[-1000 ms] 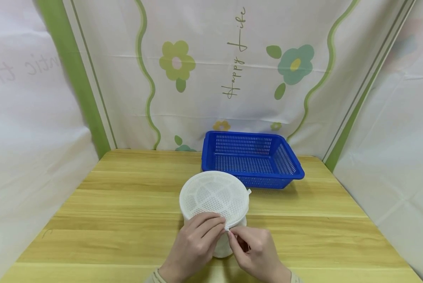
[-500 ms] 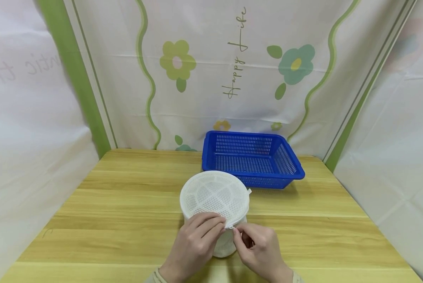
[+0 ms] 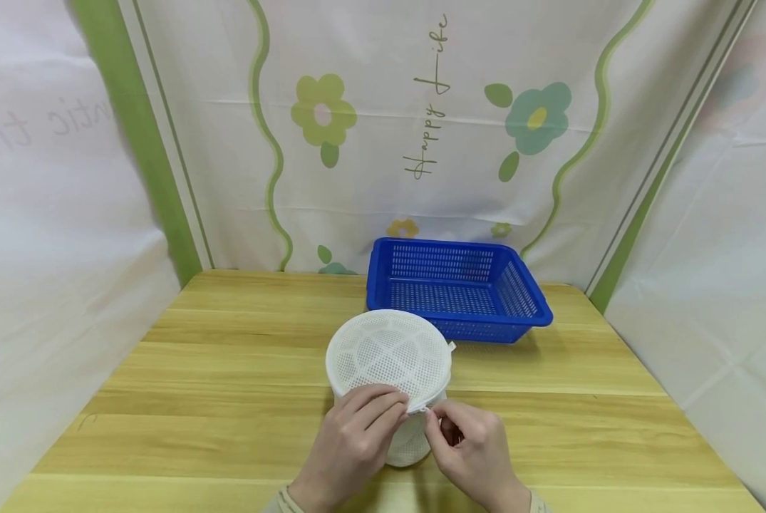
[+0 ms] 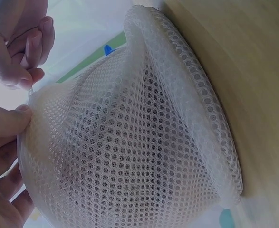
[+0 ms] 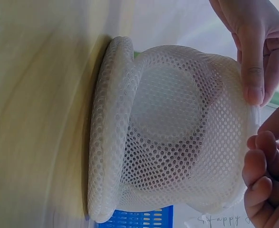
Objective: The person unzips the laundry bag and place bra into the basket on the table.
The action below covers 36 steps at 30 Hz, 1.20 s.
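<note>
A white mesh laundry bag (image 3: 387, 353), round and drum-shaped, stands upright on the wooden table. My left hand (image 3: 360, 434) grips its top rim at the front, fingers on the mesh lid and the thumb against the side, as the left wrist view shows. Just right of those fingertips, my right hand (image 3: 472, 445) pinches a small white zipper pull (image 3: 424, 409) at the rim, its other fingers curled. Through the netting (image 5: 168, 102) in the right wrist view a pale round shape shows inside. The bag's padded lower ring (image 4: 196, 109) rests on the table.
A blue plastic basket (image 3: 447, 317) with slotted walls stands behind the bag, toward the back right. The wooden table (image 3: 229, 399) ends at a floral curtain (image 3: 383, 142) at the back, with white cloth on both sides.
My right hand has moved a little to the right along the rim, drawing the zipper pull away from the left fingertips. The left hand, bag and basket have stayed in place.
</note>
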Tool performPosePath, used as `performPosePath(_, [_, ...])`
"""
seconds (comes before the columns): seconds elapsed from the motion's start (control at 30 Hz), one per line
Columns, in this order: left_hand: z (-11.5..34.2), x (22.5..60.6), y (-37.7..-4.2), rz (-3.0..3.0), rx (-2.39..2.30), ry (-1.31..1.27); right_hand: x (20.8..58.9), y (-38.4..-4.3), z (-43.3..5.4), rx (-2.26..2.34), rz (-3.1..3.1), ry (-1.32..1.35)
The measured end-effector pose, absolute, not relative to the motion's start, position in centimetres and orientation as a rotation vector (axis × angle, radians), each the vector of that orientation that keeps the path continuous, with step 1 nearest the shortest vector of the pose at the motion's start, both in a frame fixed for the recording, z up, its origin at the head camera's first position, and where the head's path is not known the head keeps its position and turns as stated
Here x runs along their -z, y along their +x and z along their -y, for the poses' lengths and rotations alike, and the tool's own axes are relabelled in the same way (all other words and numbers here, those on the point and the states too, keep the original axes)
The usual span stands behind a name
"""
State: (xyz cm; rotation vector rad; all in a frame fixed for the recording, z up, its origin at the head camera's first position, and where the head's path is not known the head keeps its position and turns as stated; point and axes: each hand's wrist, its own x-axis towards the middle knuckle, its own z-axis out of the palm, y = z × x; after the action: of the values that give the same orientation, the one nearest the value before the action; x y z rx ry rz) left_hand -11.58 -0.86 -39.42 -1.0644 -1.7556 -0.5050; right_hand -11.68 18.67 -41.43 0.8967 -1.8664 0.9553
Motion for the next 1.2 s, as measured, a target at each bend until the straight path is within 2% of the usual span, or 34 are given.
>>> performPosePath(0.43, [0.8, 40.11, -11.56, 1.821, 0.512, -1.076, 41.35, -11.52, -18.17, -0.962, 1.782, 1.104])
performPosePath(1.2, [0.69, 39.7, -11.61, 1.777, 0.484, -1.072, 41.46, -11.81, -18.86, -0.943, 1.832, 0.948])
